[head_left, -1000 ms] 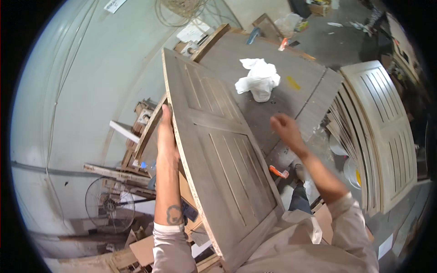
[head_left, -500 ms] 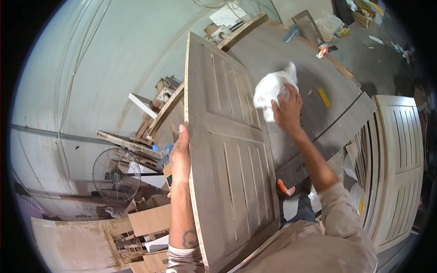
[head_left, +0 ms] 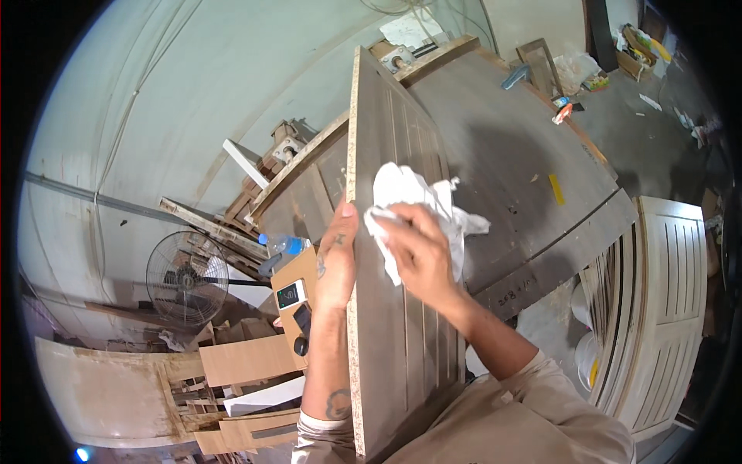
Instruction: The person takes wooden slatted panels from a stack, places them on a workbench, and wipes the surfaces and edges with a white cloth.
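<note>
A grey-brown cabinet door panel (head_left: pixel 384 379) with grooved fields stands on edge, tilted, in front of me. Its raw particleboard side faces left. My left hand (head_left: pixel 338 259) grips that side edge, thumb on the rim and fingers hidden behind the panel. In my right hand (head_left: pixel 423 251) is a bunched white cloth (head_left: pixel 410 188), pinched between thumb and fingers against the panel's grooved face near the left edge. Part of the cloth hangs loose to the right. Beyond the panel lies a large grey worktable (head_left: pixel 502 147).
Left of the panel are a water bottle (head_left: pixel 284 243), a phone (head_left: pixel 291 295) on a cardboard piece and a fan (head_left: pixel 188 278). A yellow strip (head_left: pixel 556 189) lies on the worktable. Several pale doors (head_left: pixel 668 286) lean at the right; wood offcuts (head_left: pixel 243 360) lie lower left.
My right hand has brought the cloth left and nearer, from beside the panel's far right edge to close by its left edge. The panel now appears more edge-on; my left hand keeps its grip.
</note>
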`<action>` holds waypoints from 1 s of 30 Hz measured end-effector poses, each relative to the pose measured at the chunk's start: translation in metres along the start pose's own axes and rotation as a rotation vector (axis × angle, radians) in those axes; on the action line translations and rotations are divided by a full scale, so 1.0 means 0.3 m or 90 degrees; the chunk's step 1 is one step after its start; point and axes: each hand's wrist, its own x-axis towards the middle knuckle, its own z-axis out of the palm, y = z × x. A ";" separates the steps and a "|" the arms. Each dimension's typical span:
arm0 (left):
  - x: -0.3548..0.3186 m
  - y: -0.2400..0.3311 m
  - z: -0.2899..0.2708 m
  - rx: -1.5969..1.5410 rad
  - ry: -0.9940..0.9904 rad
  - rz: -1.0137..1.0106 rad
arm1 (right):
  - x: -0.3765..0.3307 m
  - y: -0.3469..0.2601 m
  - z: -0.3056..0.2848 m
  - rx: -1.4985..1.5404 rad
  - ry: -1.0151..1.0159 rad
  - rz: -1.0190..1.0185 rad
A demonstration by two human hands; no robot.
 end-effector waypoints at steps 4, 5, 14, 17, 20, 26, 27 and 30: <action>-0.010 0.037 0.019 0.026 -0.005 0.015 | 0.125 0.050 0.011 0.076 0.071 0.135; -0.010 0.030 0.017 0.022 -0.003 0.006 | 0.133 0.052 0.023 0.064 0.098 0.137; -0.020 0.036 0.015 0.041 0.007 0.014 | 0.156 0.090 0.013 -0.050 0.030 0.088; 0.007 0.001 0.000 0.010 0.006 0.031 | 0.028 -0.024 0.014 -0.024 0.010 0.017; -0.019 0.015 0.005 0.010 0.002 0.022 | 0.105 0.032 0.017 0.028 0.028 0.051; -0.004 0.025 0.021 -0.021 0.003 0.017 | 0.052 -0.054 0.001 -0.003 0.001 0.016; 0.005 0.038 0.023 -0.007 -0.006 0.035 | 0.078 -0.029 0.006 -0.001 0.003 0.014; -0.020 0.047 0.052 0.007 -0.024 0.036 | 0.193 0.085 0.002 -0.006 0.073 0.071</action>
